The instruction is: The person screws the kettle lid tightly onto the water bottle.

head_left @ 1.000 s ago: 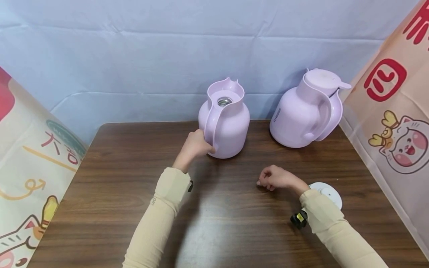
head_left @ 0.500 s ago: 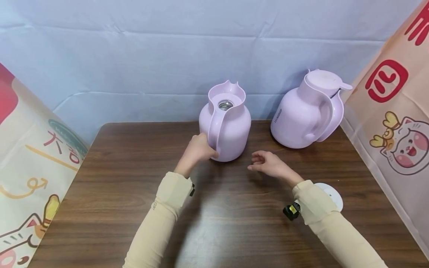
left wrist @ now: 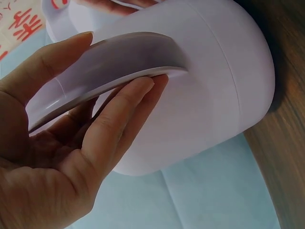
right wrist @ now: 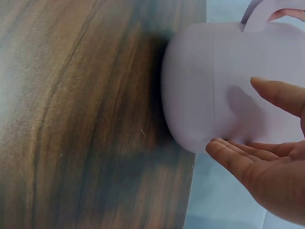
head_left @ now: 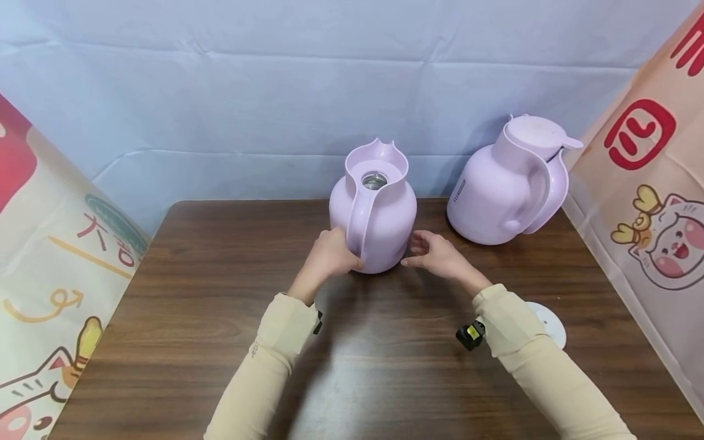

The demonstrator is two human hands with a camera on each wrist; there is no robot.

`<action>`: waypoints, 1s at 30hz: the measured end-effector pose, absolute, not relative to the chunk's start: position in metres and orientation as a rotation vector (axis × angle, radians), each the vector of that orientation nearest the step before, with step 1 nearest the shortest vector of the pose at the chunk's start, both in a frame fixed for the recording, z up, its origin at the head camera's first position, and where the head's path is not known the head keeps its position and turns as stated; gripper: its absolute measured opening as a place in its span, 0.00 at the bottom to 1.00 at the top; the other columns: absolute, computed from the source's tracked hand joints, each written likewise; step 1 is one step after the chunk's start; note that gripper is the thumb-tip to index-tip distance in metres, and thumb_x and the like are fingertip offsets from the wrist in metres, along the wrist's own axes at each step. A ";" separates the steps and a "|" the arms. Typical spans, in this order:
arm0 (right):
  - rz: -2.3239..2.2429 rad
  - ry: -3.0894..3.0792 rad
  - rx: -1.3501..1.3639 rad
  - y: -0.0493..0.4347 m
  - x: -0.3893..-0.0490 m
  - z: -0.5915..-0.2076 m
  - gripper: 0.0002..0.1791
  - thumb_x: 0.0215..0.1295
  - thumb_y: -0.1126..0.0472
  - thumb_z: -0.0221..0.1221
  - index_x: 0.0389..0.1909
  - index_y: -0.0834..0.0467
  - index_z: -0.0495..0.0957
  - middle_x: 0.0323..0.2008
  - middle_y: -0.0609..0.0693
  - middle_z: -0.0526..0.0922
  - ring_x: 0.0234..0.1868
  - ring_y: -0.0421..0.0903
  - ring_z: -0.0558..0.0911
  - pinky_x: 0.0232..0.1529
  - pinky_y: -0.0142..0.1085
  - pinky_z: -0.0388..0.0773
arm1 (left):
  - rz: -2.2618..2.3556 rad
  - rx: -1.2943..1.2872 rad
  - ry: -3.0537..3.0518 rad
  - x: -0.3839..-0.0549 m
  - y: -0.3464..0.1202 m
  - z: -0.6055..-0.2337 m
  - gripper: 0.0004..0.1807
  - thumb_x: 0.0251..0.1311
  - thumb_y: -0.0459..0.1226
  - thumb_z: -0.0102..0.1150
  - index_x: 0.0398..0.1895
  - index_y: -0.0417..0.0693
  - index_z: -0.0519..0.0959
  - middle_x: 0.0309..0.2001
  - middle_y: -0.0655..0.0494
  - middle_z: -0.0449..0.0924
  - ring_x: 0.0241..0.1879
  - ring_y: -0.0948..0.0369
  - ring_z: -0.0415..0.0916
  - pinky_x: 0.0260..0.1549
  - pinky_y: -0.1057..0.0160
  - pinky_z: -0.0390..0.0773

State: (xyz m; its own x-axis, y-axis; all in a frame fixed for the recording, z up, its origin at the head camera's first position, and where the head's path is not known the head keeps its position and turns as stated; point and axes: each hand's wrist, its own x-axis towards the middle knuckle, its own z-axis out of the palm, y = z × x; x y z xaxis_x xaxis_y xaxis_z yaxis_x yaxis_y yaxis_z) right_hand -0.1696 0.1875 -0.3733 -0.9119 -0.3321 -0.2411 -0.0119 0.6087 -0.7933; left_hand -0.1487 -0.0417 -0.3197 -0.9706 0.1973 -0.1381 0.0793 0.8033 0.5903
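A lilac thermal jug (head_left: 385,214) stands upright on the table, its top uncovered and a shiny round mouth (head_left: 374,180) visible inside the collar. My left hand (head_left: 332,253) holds the jug by its handle (head_left: 360,221); in the left wrist view the thumb lies on one side and the curled fingers (left wrist: 116,112) on the other. Close by the jug's lower right side is my right hand (head_left: 437,255), thumb and fingers spread apart. In the right wrist view its fingertips (right wrist: 217,145) come up to the jug's body (right wrist: 200,86); whether they touch I cannot tell.
Another lilac jug (head_left: 486,198), with its lid on, stands at the back right of the brown wooden table (head_left: 231,263). Partly behind the right sleeve lies a white round disc (head_left: 552,324). Pale cloth (head_left: 264,110) hangs behind the table, printed banners at both sides.
My left hand has drawn the jug slightly nearer. My right hand has moved forward and left to the jug's side, its fingers going from curled to spread.
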 end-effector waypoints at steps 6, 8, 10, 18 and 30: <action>-1.223 2.479 -0.262 0.188 -0.171 -0.370 0.43 0.54 0.64 0.63 0.64 0.75 0.49 0.61 0.70 0.59 0.59 0.61 0.66 0.54 0.46 0.66 | 0.894 0.244 2.801 -0.142 -0.040 -0.320 0.14 0.33 0.35 0.69 0.24 0.39 0.75 0.25 0.47 0.76 0.28 0.52 0.72 0.26 0.61 0.72; -1.228 2.478 -0.253 0.188 -0.171 -0.369 0.44 0.52 0.65 0.63 0.64 0.75 0.49 0.62 0.71 0.59 0.59 0.61 0.66 0.55 0.46 0.66 | 0.895 0.257 2.800 -0.140 -0.039 -0.320 0.14 0.33 0.35 0.69 0.23 0.39 0.75 0.24 0.48 0.76 0.27 0.53 0.73 0.26 0.61 0.72; -1.244 2.468 -0.249 0.188 -0.171 -0.367 0.44 0.51 0.65 0.64 0.64 0.74 0.49 0.62 0.71 0.58 0.60 0.61 0.65 0.55 0.47 0.66 | 0.897 0.262 2.798 -0.138 -0.039 -0.320 0.13 0.33 0.35 0.69 0.22 0.40 0.75 0.23 0.49 0.75 0.26 0.53 0.73 0.25 0.61 0.72; -1.301 2.469 -0.273 0.185 -0.171 -0.367 0.44 0.48 0.69 0.64 0.64 0.74 0.51 0.60 0.71 0.61 0.60 0.62 0.65 0.56 0.47 0.64 | 0.883 0.273 2.803 -0.128 -0.035 -0.319 0.13 0.32 0.36 0.69 0.19 0.41 0.74 0.21 0.49 0.74 0.24 0.53 0.72 0.22 0.61 0.72; -1.424 2.404 -0.243 0.181 -0.168 -0.361 0.41 0.46 0.74 0.60 0.63 0.73 0.53 0.59 0.69 0.63 0.60 0.59 0.64 0.57 0.47 0.64 | 0.883 0.339 2.808 -0.115 -0.032 -0.318 0.14 0.32 0.37 0.71 0.21 0.41 0.76 0.20 0.52 0.74 0.24 0.53 0.72 0.23 0.60 0.72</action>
State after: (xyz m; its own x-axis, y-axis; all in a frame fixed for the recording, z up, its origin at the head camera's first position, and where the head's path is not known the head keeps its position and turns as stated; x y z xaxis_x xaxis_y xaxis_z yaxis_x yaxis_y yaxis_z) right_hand -0.1680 0.1813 -0.3606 -0.9292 -0.3123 -0.1978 0.0235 0.4841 -0.8747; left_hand -0.1150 -0.0318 -0.3184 -0.9581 0.2683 -0.1007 0.1623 0.7977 0.5808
